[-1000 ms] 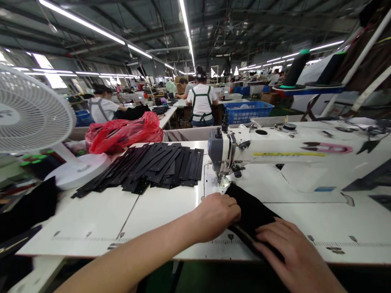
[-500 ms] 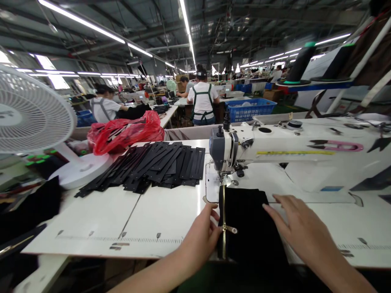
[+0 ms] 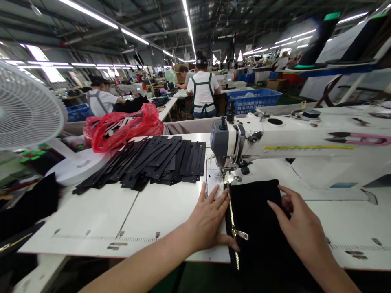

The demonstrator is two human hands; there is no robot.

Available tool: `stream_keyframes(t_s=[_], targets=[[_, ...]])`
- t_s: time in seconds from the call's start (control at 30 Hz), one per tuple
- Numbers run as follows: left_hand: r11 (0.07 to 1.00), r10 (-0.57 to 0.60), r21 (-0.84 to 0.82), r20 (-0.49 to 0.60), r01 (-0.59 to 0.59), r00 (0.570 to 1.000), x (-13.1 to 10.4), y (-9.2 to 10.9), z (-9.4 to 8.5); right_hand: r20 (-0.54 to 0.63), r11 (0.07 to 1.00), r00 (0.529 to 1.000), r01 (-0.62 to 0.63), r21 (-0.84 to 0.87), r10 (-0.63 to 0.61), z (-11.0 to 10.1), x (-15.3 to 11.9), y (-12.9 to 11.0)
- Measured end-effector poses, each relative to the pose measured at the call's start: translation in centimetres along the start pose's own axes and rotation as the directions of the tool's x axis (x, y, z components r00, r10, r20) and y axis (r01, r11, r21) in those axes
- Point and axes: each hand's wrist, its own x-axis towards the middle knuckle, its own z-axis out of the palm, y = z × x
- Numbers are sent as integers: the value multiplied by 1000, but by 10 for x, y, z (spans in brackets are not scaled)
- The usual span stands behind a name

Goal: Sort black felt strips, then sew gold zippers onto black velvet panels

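Note:
A black fabric piece (image 3: 256, 219) lies on the sewing machine table, its top left corner at the presser foot (image 3: 226, 176). Along its left side runs a gold-toothed zipper (image 3: 231, 211) with a metal pull (image 3: 242, 235). My left hand (image 3: 207, 221) rests open with spread fingers on the zipper's left edge, its thumb near the slider. At the fabric's right edge, my right hand (image 3: 301, 224) has its thumb on top and some fingers curled at the side, gripping the edge. The white sewing machine (image 3: 284, 134) stands just behind the fabric.
Several black strips (image 3: 161, 160) are heaped left of the machine. Behind them sits a red plastic bag (image 3: 128, 126), beside a white fan (image 3: 76, 165). Pink-handled snips (image 3: 360, 138) lie on the machine arm. Thread cones (image 3: 317, 44) stand at upper right. Co-workers (image 3: 201, 91) work beyond.
My left hand has gone from curled fingers at the zipper to spread fingers farther up it. The fabric's lower part has swung right, and my right hand has closed on its edge.

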Motion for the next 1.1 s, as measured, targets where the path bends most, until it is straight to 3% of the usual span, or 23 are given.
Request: stream_keyframes(t_s=[0.17,0.33,0.43,0.57,0.67,0.77,0.87,0.93,1.0,1.1], targets=[[995,-61,81,-33,64,998,7,10,1,17,942,958,283,-182,-285,3,11,3],[995,-65,76,-6,65,998,12,7,2,10,926,958,279,-255,-286,-4,8,-11],[996,-62,64,-1,62,998,12,7,3,107,922,961,276,-272,-256,-8,-6,-10],[995,-78,55,-17,79,997,13,7,5,209,827,908,418,-375,-363,-14,-12,6],[994,-94,49,-2,94,996,15,9,5,206,784,903,430,-448,-377,-22,-3,1],[994,-95,55,21,93,995,15,10,4,224,860,882,459,-221,-414,-25,-2,-25],[993,-93,81,29,90,995,15,11,3,362,901,827,415,123,-430,-18,-14,-48],[992,-93,85,36,90,995,15,10,2,390,895,805,404,189,-446,-12,-23,-56],[993,-90,77,45,86,995,15,10,1,335,844,775,492,211,-536,-12,-27,-58],[996,-71,58,49,68,996,15,10,0,359,788,702,541,293,-615,-22,-22,-57]])
